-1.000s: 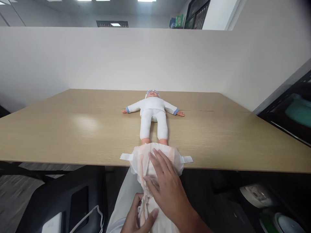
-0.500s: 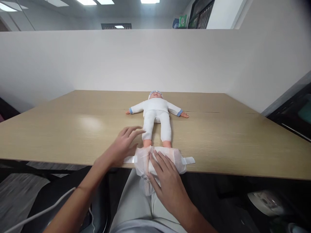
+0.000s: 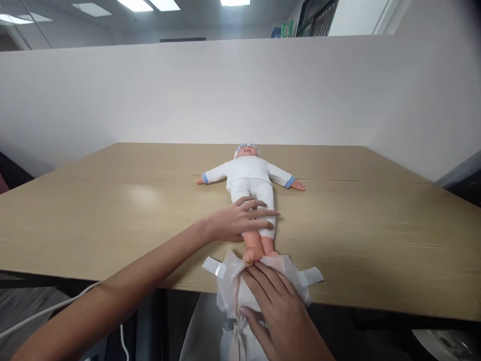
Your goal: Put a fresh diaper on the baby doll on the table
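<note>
left fingers [image 3: 263,214]: stretched nearly straight, laid across the doll's lower legs; thumb hidden, can't tell if they clamp
left hand [image 3: 240,220]: centre of frame, forearm comes in from lower left
right fingers [image 3: 263,278]: spread and flat, pressing on the diaper, not curled round anything
right hand [image 3: 280,308]: bottom centre, palm down, just below the doll's feet
doll [image 3: 250,173]: baby doll on its back, centre of frame, head away from the camera, arms out sideways; white suit with blue cuffs, white cap, bare hands and feet
doll's feet: touching the diaper's upper edge
diaper [image 3: 230,281]: white, crumpled, thin; lies over the near edge of the tabletop, lower part hanging off; one white tape tab sticks out on each side
tabletop [image 3: 112,210]: light wood grain, fills the middle band of the frame
partition [image 3: 150,95]: plain white, behind the tabletop
cable [image 3: 48,312]: white, lower left, below the tabletop edge
</note>
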Demonstrator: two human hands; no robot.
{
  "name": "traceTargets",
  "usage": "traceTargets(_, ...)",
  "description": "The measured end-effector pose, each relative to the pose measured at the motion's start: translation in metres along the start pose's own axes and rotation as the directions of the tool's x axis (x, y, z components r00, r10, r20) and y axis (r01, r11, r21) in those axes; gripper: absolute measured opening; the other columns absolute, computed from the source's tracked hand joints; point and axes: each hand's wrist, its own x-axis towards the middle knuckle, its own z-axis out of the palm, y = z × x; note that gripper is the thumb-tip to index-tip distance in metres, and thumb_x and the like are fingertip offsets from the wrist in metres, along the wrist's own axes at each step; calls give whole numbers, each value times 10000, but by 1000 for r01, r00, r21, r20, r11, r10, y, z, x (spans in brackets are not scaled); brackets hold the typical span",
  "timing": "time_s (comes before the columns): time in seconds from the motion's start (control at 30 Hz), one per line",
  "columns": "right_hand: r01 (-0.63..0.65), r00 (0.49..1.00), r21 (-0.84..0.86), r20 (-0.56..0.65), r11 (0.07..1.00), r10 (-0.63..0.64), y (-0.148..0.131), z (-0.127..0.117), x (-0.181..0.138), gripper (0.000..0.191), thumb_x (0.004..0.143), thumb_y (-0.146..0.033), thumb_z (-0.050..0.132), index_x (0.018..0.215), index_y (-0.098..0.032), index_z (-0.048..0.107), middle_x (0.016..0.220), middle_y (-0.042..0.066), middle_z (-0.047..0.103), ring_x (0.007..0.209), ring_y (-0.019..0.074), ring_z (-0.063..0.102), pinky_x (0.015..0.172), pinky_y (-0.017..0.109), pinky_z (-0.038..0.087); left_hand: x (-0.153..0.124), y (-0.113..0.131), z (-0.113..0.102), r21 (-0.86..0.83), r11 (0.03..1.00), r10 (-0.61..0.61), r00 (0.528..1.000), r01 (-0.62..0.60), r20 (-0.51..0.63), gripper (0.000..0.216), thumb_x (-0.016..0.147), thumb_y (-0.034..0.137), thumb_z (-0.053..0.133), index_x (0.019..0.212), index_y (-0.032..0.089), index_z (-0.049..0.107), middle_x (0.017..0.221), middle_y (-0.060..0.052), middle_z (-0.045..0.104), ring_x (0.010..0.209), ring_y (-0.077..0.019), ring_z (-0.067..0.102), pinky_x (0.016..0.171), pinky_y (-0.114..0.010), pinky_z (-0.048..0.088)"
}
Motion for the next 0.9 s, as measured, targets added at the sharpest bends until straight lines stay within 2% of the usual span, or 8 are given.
traceTargets(0.1,34,998,-17,52,999,-33,8,-2,2,549,1020,-259,648,1564,-184,623,1571,76,709,1382,308,712,1100,453,616,8,-3,7,-12,999,41,997,-41,-58,378,1053,179,600,1404,282,697,1612,-48,667,1330,-298,620,1145,-467,468)
traceTargets(0.23,61,985,-45,167,997,-52,17,-7,8,680,1040,-347,657,1683,-179,511,1698,84,571,1468,326,656,1078,461,637,19,-11,0,-128,991,39,996,-49,-74,340,1080,193,542,1356,286,718,1508,-57,738,1153,-277,667,994,-439,491)
traceTargets(0.4,-12,946,-13,325,1000,15,37,-14,28,650,1143,-417,543,1761,-289,389,1811,3,383,1632,315,479,1246,548,542,29,-28,-31,-484,875,-99,980,4,-171,332,1049,352,640,1367,290,709,1415,-70,781,1179,-300,657,1055,-453,518)
traceTargets(0.53,-85,918,38,392,996,63,60,-7,50,648,1175,-452,482,1790,-366,296,1836,-18,339,1697,295,365,1354,621,396,37,-47,-54,-609,792,-206,950,23,-233,362,969,377,717,1325,313,728,1354,-45,795,1193,-295,687,1073,-473,541)
traceTargets(0.6,-95,917,45,394,994,70,74,1,65,638,1172,-440,484,1784,-364,320,1835,-1,354,1707,296,343,1380,639,336,39,-56,-61,-642,767,-233,932,1,-277,369,926,324,744,1295,310,736,1345,-43,800,1151,-275,718,1046,-457,561)
traceTargets(0.7,-108,921,27,379,994,90,97,16,92,602,1167,-424,465,1756,-317,405,1819,50,402,1697,314,359,1377,646,325,40,-67,-68,-684,727,-254,903,-58,-347,390,879,251,777,1266,277,742,1329,-63,805,1120,-257,747,999,-428,590)
traceTargets(0.8,-84,934,44,352,996,63,125,28,127,585,1158,-458,451,1708,-263,492,1785,104,467,1676,353,389,1373,645,326,39,-74,-74,-715,695,-286,880,-82,-380,373,868,278,831,1231,249,754,1273,-82,812,1129,-265,758,976,-422,609)
traceTargets(0.9,-56,945,91,326,994,23,153,37,163,535,1144,-456,470,1626,-259,591,1741,103,528,1646,366,432,1374,600,337,38,-78,-76,-730,679,-332,855,-78,-400,360,850,315,880,1184,246,766,1218,-76,813,1118,-269,764,952,-419,625)
